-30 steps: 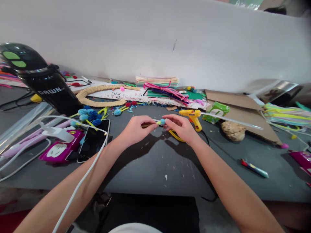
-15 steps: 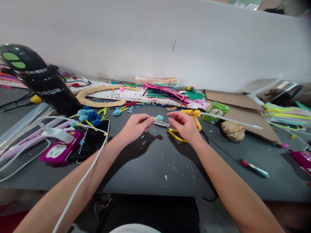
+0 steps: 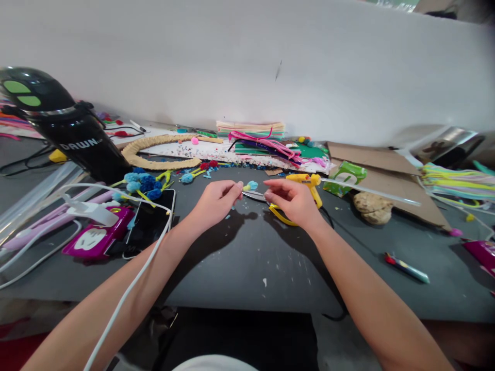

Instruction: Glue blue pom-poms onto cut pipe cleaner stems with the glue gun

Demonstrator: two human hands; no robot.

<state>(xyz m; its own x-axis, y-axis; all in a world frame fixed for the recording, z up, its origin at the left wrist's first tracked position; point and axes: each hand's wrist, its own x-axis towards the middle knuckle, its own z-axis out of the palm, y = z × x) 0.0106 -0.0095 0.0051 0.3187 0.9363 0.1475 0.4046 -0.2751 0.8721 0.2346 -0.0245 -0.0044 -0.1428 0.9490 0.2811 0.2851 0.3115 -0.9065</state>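
Observation:
Pinched between the thumb and finger of my left hand (image 3: 222,201) is a small light-blue fuzzy pompom flower (image 3: 252,185) on a yellow-green stem. Its blue end points right, toward my other hand. My right hand (image 3: 292,201) hovers just right of the flower, thumb and fingers apart, with a narrow gap to it and nothing visible in the grip. Beneath the hands lie scissors (image 3: 281,215) with yellow handles, partly hidden by my right hand. A yellow glue gun (image 3: 315,190) lies just behind that hand, with a clear glue stick (image 3: 371,190) extending right.
On the left stand a black bottle (image 3: 83,139), a magenta power strip (image 3: 100,237), a phone (image 3: 149,226) and a bunch of blue pompom flowers (image 3: 147,185). A white cable (image 3: 133,286) crosses over my left forearm. Cardboard (image 3: 410,201), a stone-like lump (image 3: 373,207) and a lighter-shaped item (image 3: 407,268) lie right.
My left hand and the flower have shifted very slightly left and up. My right hand has moved slightly left, its fingers still apart. The other things stay where they were.

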